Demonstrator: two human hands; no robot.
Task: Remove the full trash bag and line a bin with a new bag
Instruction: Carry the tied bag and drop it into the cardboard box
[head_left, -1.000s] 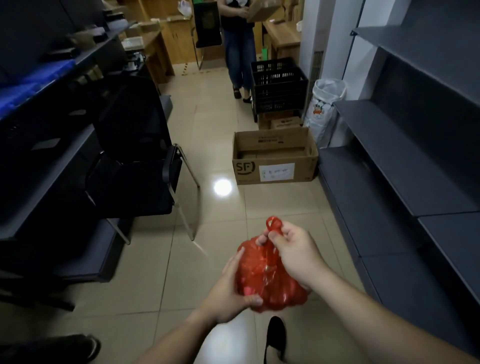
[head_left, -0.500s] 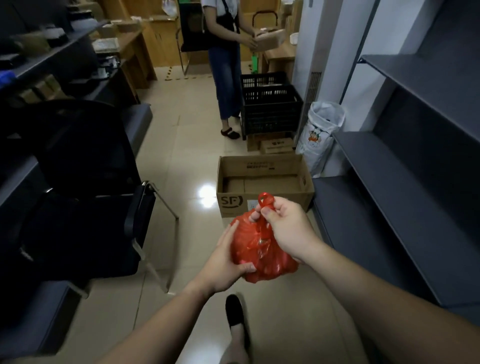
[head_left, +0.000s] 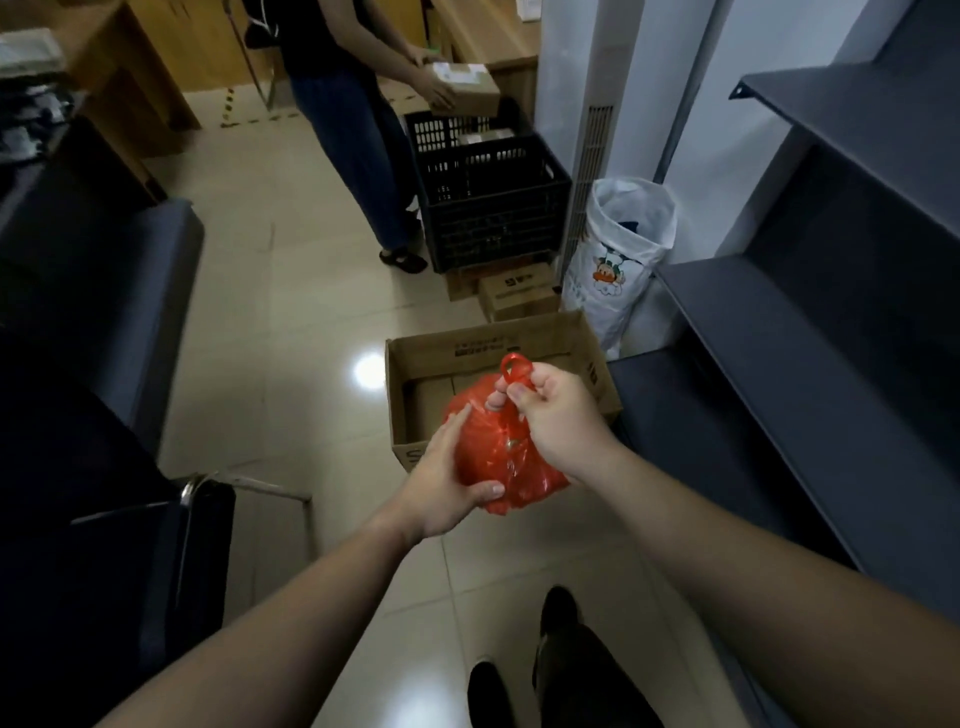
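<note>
Pinching the knotted loop at the top of the red trash bag (head_left: 493, 447), my right hand (head_left: 558, 415) was closed around the twisted neck, thumb and fingers tight on the plastic just below the small ring of red that stuck up above my knuckles. My left hand (head_left: 447, 483) cupped the bag from the side and underneath, fingers spread along its bulging flank and thumb pressed under the bottom edge. The bag was full and rounded, held in the air between both hands, over the tiled floor (head_left: 291, 322).

Just beyond the bag stood an open cardboard box (head_left: 488, 348) on the floor, its flaps up, with flat brown cartons inside. Behind it sat a smaller closed carton (head_left: 519, 293) and a black plastic crate (head_left: 488, 202). To the right of the crate a white sack (head_left: 618, 260) with a cartoon print stood open against the wall. Dark grey shelves (head_left: 810, 332) ran along my right side. A black office chair (head_left: 130, 545) was at my left, its chrome arm near my forearm. Farther off, another person (head_left: 353, 140) in jeans held a parcel (head_left: 462, 88) above the crate. My dark shoes (head_left: 556, 613) showed below.
</note>
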